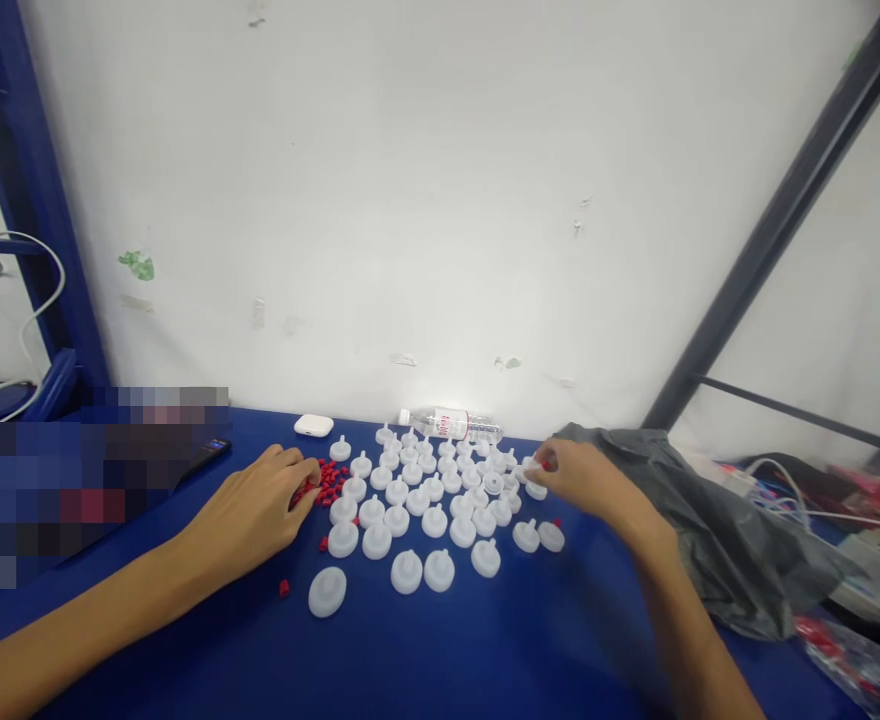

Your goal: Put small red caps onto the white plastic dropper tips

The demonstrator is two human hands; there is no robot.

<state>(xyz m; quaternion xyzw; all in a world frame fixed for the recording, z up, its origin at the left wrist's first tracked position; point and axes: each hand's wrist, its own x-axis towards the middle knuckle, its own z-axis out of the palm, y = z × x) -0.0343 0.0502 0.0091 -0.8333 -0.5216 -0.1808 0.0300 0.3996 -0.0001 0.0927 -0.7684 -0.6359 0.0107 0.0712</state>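
Several white round plastic caps (419,500), each with a small nub on top, stand in rows on the blue table (425,650). A heap of small red pieces (329,482) lies at their left edge. My left hand (256,510) rests on the table with its curled fingertips in the red heap. My right hand (575,478) is at the right end of the rows, its fingers pinched on a small red piece next to a white cap (536,488).
A clear water bottle (451,423) lies against the white wall, with a white earbud case (313,425) to its left. A dark phone (207,455) sits at far left. A grey plastic bag (710,530) spreads on the right, with cables and clutter beyond.
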